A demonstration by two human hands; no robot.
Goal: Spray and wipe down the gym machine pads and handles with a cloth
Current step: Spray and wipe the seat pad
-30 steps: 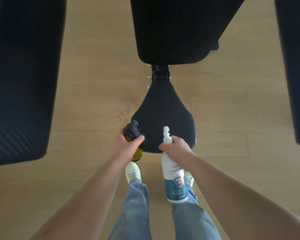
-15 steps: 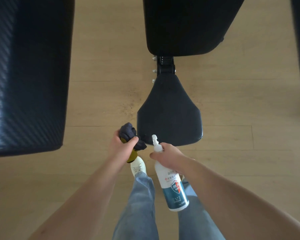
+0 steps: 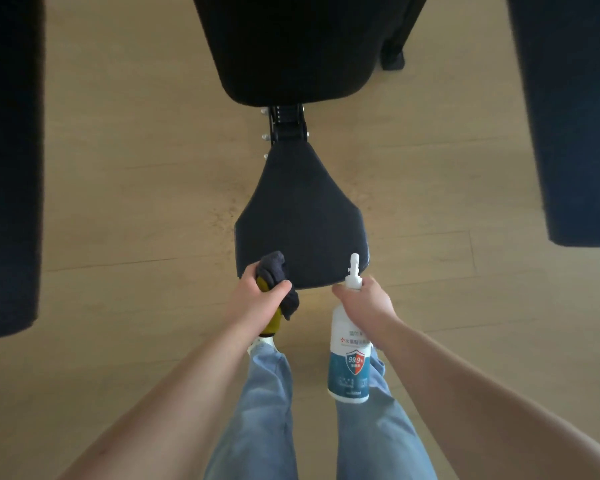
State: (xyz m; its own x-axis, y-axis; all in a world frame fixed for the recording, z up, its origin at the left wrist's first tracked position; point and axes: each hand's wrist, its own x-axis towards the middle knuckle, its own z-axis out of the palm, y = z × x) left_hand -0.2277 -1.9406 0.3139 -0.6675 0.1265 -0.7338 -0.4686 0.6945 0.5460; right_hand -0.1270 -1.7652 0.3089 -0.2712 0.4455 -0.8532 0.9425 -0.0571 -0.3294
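seat pad (image 3: 300, 216): matt black padded vinyl | cloth (image 3: 273, 270): soft dark fabric | spray bottle (image 3: 349, 362): smooth white plastic, glossy label | floor (image 3: 136, 168): matt pale wood planks

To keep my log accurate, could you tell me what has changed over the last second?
Against the seat pad, the spray bottle in the right hand shifted from mid-edge toward the near right corner. The left hand still grips the cloth at the near left edge.
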